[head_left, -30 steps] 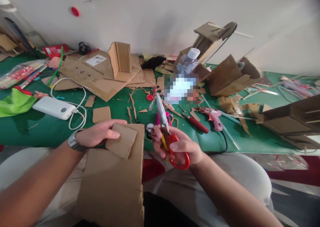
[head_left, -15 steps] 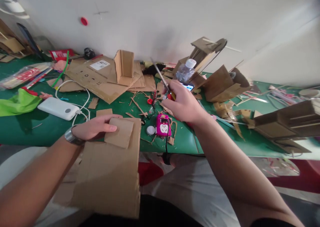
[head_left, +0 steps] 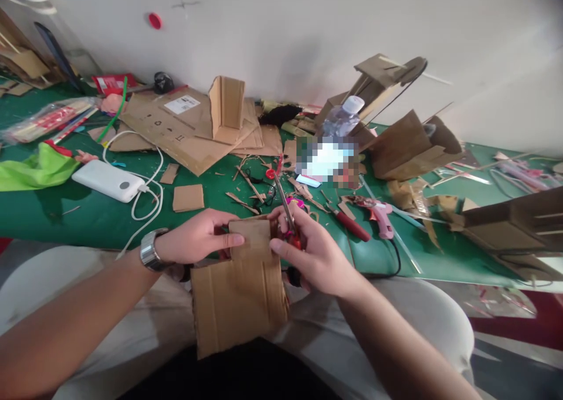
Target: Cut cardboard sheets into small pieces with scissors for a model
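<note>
My left hand, with a metal watch on its wrist, grips a small cardboard piece between thumb and fingers. The piece lies against the top of a larger cardboard sheet above my lap. Closed around a pair of scissors is my right hand; the blades point up and away, and red shows at the handle. Its thumb also touches the small piece's right edge. Behind this hand, a pink power socket is mostly hidden. A separate cardboard square lies beyond my left hand.
A white power bank with a cable lies left. Flattened cardboard lies behind. Right of my hands are a red-handled tool and a pink glue gun. Farther back stand a plastic bottle and a cardboard box.
My right hand with the scissors has come down and left to the cardboard. My left hand has shifted right with the cardboard, uncovering the square on the table. The view has turned slightly.
</note>
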Demonstrator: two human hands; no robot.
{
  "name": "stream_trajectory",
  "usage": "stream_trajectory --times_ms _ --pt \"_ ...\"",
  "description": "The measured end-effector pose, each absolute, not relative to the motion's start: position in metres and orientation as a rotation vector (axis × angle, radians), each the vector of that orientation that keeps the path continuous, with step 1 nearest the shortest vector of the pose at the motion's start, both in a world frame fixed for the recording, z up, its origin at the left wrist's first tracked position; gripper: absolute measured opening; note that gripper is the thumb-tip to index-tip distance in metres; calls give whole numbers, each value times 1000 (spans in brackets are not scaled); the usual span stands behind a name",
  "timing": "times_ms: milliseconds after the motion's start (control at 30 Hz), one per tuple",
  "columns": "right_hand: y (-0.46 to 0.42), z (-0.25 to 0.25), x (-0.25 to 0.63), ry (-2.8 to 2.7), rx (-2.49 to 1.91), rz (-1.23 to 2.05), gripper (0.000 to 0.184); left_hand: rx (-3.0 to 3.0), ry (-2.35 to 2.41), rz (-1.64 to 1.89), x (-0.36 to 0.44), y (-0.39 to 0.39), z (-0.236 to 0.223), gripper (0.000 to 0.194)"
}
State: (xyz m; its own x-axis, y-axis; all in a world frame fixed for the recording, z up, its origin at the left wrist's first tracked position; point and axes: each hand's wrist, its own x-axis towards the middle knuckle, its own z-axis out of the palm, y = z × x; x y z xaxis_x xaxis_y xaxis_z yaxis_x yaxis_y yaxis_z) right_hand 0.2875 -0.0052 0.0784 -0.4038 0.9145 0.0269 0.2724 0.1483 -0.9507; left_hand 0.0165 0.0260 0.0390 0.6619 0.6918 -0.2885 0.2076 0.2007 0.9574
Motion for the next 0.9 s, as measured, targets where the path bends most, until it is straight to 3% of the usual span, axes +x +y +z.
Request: stream_trajectory --times_ms 100,200,433,667,900 --pt "-13 67 283 -1829 -1223 1071 41 1370 769 346 20 20 37 36" --pt "-16 62 283 -1827 -1265 1116 48 1381 716 305 23 16 37 35" --pt "-20 51 278 -1722 -1229 1370 28 1612 928 293 28 10 40 37" --pt "-21 44 277 -1687 -1260 1383 25 1853 1086 354 31 5 40 39" --pt "-19 39 277 -1590 -1271 1526 28 1597 968 258 28 12 36 42"
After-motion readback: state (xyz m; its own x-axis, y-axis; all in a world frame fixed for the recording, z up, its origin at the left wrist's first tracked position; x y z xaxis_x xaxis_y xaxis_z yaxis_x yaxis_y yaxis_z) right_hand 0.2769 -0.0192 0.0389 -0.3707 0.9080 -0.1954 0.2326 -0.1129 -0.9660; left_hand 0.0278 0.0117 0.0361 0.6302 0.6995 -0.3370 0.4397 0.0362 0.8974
